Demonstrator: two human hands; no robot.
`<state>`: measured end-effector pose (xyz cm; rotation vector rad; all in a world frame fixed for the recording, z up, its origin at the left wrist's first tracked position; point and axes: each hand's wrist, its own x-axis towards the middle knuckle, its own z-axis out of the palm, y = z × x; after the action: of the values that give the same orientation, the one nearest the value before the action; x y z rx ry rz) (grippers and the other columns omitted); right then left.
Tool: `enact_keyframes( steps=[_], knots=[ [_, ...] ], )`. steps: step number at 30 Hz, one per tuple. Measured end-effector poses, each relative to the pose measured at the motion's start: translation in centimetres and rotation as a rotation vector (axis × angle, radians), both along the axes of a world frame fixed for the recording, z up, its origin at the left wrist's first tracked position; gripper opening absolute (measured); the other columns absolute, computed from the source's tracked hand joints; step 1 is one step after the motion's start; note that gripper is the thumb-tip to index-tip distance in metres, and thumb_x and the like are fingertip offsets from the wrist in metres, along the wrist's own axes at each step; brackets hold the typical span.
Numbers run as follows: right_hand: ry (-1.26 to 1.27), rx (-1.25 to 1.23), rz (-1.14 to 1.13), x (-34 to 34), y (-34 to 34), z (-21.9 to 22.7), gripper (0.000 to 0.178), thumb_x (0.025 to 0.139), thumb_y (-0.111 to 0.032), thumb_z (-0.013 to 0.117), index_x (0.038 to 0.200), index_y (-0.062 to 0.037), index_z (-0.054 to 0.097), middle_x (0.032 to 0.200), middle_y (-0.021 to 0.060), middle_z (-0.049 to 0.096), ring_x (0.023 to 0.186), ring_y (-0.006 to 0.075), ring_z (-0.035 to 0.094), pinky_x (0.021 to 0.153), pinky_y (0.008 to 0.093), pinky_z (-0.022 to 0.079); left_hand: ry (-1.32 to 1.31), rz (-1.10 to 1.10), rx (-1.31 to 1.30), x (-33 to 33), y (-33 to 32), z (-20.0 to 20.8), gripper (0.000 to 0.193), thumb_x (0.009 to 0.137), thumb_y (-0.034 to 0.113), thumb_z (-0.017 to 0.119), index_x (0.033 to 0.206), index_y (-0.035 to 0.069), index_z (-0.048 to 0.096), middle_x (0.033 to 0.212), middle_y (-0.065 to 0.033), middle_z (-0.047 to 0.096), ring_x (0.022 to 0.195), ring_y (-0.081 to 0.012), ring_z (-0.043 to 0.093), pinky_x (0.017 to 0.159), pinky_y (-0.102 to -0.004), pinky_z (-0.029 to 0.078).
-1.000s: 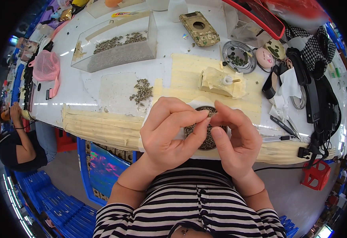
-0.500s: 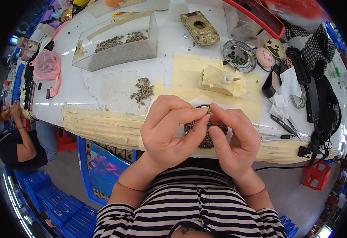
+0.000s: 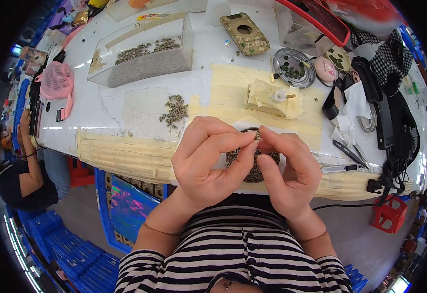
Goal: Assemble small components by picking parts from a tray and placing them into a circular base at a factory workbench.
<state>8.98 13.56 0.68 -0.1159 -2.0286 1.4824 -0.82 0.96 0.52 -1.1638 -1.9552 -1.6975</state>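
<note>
Over the table's front edge my left hand (image 3: 206, 158) is closed, pinching a tiny speckled green-brown piece (image 3: 257, 137) between thumb and fingertips. My right hand (image 3: 292, 173) meets it from the other side. Its index fingertip presses at the piece, its thumb sits lower and apart, and its other fingers are curled. The fingers hide most of the piece, so its exact kind cannot be told. Directly below both hands is a round dish (image 3: 255, 182) full of small speckled parts (image 3: 255, 172), partly covered by the fingers.
A loose pile of small parts (image 3: 175, 110) lies left of my hands, before a clear plastic box (image 3: 150, 68). A taped block (image 3: 272, 100), a camouflage case (image 3: 245, 33) and a metal dish (image 3: 312, 73) stand beyond. Tweezers (image 3: 349, 152) and a knife (image 3: 343, 168) lie right.
My hands stay almost still at the same piece, with only a tiny shift of the fingertips. The other person's hand at the far left has risen.
</note>
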Motion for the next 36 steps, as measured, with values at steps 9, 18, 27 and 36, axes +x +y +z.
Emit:
enact_keyframes(
  steps=[9,18,27,36],
  knots=[
    [0.014,-0.091,-0.029,0.30,-0.10,-0.09,0.038,0.083,0.004,0.070,0.121,0.0052,0.064,0.098,0.0125,0.069,0.085,0.0179,0.065,0.079,0.0274,0.051,-0.028,-0.009,-0.052,-0.10,-0.12,0.00,0.021,0.070,-0.005,0.079,0.089,0.003,0.073,0.080,-0.0073,0.063,0.070,-0.0194,0.060,0.060,-0.0277,0.047],
    [-0.049,0.021,0.020,0.22,0.30,0.10,0.031,0.087,0.003,0.064,0.118,0.0034,0.066,0.092,0.0114,0.069,0.083,0.0189,0.063,0.076,0.0281,0.050,-0.234,-0.123,-0.047,-0.27,-0.78,0.16,0.019,0.076,-0.006,0.076,0.093,0.002,0.073,0.086,-0.0072,0.063,0.076,-0.0162,0.060,0.066,-0.0253,0.047],
    [0.003,-0.010,0.073,0.13,0.37,0.04,0.035,0.084,0.002,0.066,0.118,0.0027,0.067,0.090,0.0111,0.069,0.081,0.0203,0.063,0.075,0.0280,0.049,-0.175,-0.077,-0.093,0.15,-0.76,0.39,0.018,0.077,-0.005,0.075,0.094,0.000,0.071,0.090,-0.0076,0.062,0.083,-0.0171,0.057,0.073,-0.0262,0.044],
    [0.018,0.131,-0.005,-0.03,0.05,0.14,0.036,0.081,0.003,0.068,0.116,0.0028,0.069,0.089,0.0114,0.069,0.080,0.0211,0.062,0.073,0.0283,0.049,-0.087,-0.046,-0.074,-0.20,-0.54,0.17,0.020,0.075,-0.005,0.076,0.093,0.002,0.074,0.085,-0.0078,0.063,0.074,-0.0174,0.061,0.062,-0.0262,0.049]
  ],
)
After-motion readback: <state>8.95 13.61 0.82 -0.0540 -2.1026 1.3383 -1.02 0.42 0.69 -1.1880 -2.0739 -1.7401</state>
